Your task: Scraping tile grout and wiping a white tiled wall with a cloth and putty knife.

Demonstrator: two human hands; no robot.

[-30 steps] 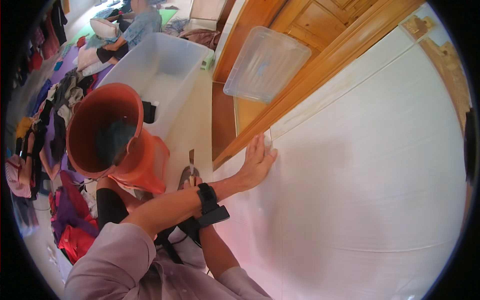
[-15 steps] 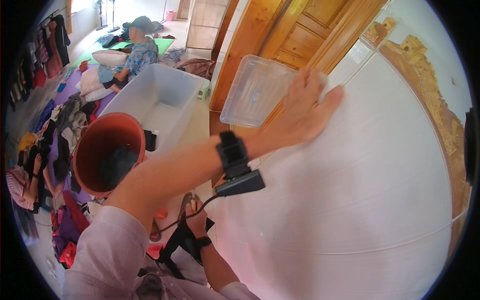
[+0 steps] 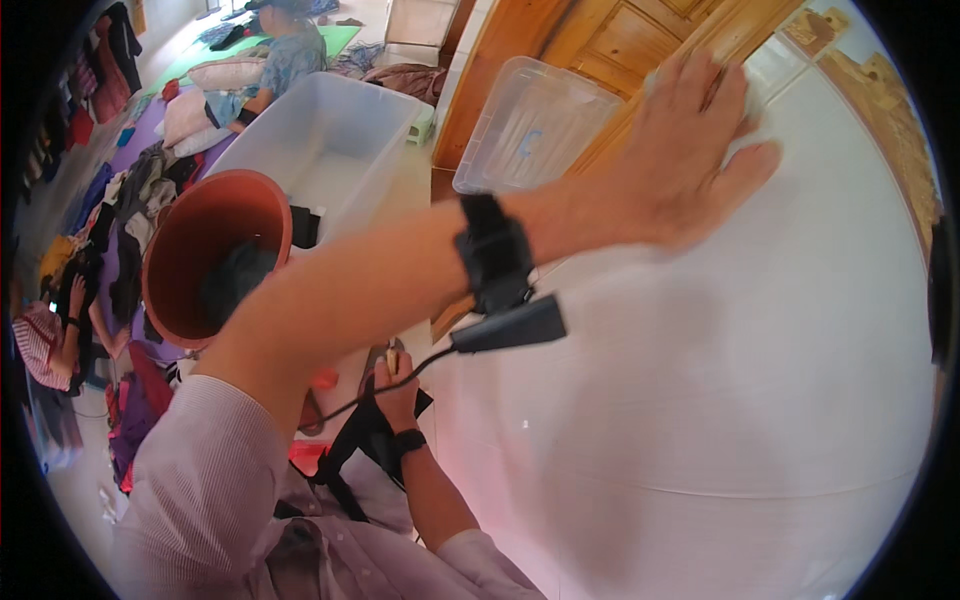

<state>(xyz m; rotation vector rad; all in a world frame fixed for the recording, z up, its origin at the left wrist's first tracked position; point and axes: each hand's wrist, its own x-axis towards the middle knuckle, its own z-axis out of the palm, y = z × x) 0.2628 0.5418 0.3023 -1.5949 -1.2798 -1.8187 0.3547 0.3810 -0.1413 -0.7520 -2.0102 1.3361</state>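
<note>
My left hand (image 3: 695, 150) reaches to the upper right, open with its fingers spread, before the white tiled wall (image 3: 800, 330) and beside the wooden door frame. Whether the palm touches the wall, I cannot tell. A black strap with a boxy device (image 3: 510, 325) sits on that wrist, and a dark cable runs down from it. Low in the middle, my right hand (image 3: 397, 395) is closed by my body, next to a black strap-like piece (image 3: 365, 430). A small tan bit (image 3: 391, 357) shows at its fingers; what they hold I cannot make out.
A brown-red bucket (image 3: 185, 215) with dark cloth inside stands left of my arm. Behind it is a clear plastic bin (image 3: 380, 110); its likely lid (image 3: 500, 150) leans by the wooden door (image 3: 630, 50). Heaped clothes (image 3: 130, 240) and two people (image 3: 290, 60) occupy the left.
My left hand has moved up and to the right along the wall side, fingers still spread. My right hand stays closed near my body. The view has shifted, so the bucket and bin sit higher.
</note>
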